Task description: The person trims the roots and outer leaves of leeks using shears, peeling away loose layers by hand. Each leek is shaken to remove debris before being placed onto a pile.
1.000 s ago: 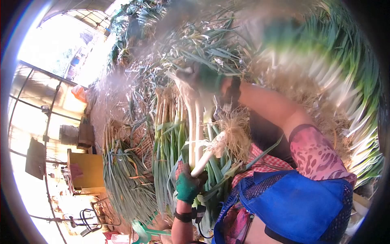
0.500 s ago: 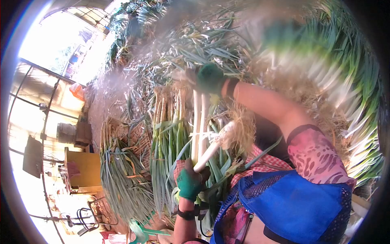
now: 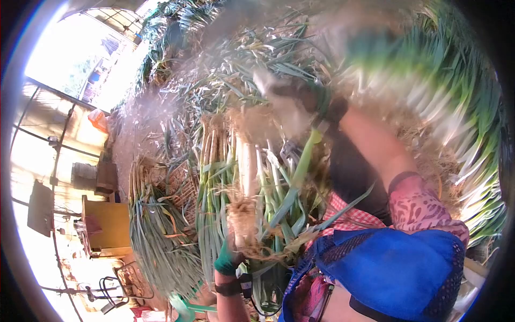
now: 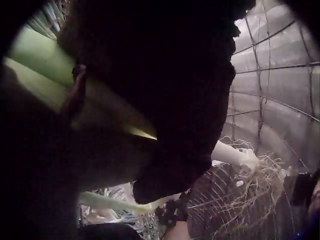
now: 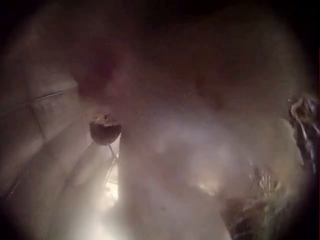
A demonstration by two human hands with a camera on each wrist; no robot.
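At the lower middle of the head view, my left hand (image 3: 230, 258), in a green glove, grips leeks just below a root clump (image 3: 242, 214). Its dark glove (image 4: 185, 90) fills much of the left wrist view; green leek stalks (image 4: 42, 55) enter it on one side and a rooted white end (image 4: 235, 156) sticks out on the other. My right hand (image 3: 303, 99) is blurred, higher up and to the right. Pale material and a green leaf (image 3: 304, 161) lie by it; whether it holds them is unclear. The right wrist view is too blurred to show fingers.
Leek bundles (image 3: 161, 236) lie left of my left hand, beside a woven basket (image 3: 178, 188). Loose leaves (image 3: 263, 53) cover the ground beyond. A long leek row (image 3: 472, 112) curves down the right side. A yellow box (image 3: 110, 225) stands far left.
My left hand has shifted slightly left and down, and the root clump now hangs nearer to it. My right hand has moved right, away from the upper ends of the stalks.
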